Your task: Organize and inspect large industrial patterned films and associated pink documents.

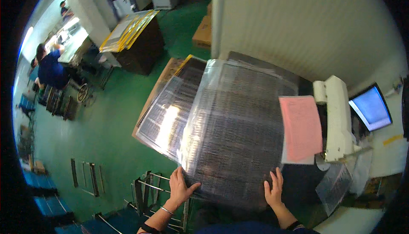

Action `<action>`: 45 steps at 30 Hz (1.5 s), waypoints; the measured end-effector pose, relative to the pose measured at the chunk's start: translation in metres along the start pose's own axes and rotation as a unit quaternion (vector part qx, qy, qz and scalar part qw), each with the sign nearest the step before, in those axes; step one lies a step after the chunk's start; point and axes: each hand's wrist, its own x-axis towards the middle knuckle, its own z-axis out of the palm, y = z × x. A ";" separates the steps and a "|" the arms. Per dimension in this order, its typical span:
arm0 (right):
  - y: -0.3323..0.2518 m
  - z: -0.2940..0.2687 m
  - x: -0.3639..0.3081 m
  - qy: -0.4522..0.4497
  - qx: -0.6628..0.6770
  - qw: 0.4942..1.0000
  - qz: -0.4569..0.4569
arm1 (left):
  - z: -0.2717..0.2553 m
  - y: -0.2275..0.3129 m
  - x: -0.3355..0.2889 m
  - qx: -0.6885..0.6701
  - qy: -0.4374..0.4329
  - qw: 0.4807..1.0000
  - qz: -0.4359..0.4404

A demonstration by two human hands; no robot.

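Flanking a glossy, fine-lined rectangular sheet (243, 127); left hand (180, 189), right hand (274, 191)

We find the indoor light uneven: dim over the green floor (115, 136), brighter at the far-left workbench (76, 45), where a lamp tube (72, 22) burns nearly white. Strong glare whitens the smaller printed sheet (167, 125) and streaks the left edge of the large dark sheet (238, 136). We see a monitor (371, 108) glowing pale blue, fisheye-bent outer edges, black corners and softly blurred distant people (53, 70).
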 end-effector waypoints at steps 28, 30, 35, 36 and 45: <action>-0.076 -0.085 0.025 0.090 0.282 0.955 0.000 | 0.019 0.038 0.001 0.057 0.012 0.992 -0.109; -0.081 -0.095 0.032 0.136 0.228 0.964 -0.023 | 0.015 0.049 0.005 0.061 0.030 0.990 -0.127; -0.080 -0.107 0.037 0.195 0.154 0.968 -0.038 | 0.016 0.030 0.010 -0.006 -0.006 0.987 -0.161; -0.080 -0.108 0.036 0.194 0.132 0.971 -0.042 | 0.011 0.028 0.009 -0.004 -0.007 0.987 -0.158; -0.095 -0.092 0.024 0.168 0.077 0.968 -0.167 | -0.045 0.078 -0.008 -0.580 0.057 0.798 -0.154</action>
